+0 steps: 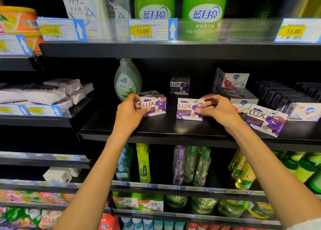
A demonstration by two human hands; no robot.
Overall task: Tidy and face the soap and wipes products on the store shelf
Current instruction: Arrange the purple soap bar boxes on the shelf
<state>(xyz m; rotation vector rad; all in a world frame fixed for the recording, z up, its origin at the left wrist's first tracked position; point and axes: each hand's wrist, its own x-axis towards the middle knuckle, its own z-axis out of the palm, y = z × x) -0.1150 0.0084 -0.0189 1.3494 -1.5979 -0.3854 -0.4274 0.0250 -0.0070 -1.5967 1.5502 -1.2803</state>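
Black mid shelf [173, 130] w/ soap stock; clear green-label pump bottle [127, 80] stands at back left; wipes packs [52, 92] piled on the next shelf over, left; 3rd Lux box [266, 119] sits skewed at front right, apart from the others; my left hand [129, 110] grips left Lux box [153, 106] by its left end; my right hand [216, 107] pinches right Lux box [189, 109] at its right end; both boxes on shelf, faces front, gap between them.

shop | black shelves [173, 50] | yellow price tags [142, 31] | rows of packaged soap boxes [190, 109]
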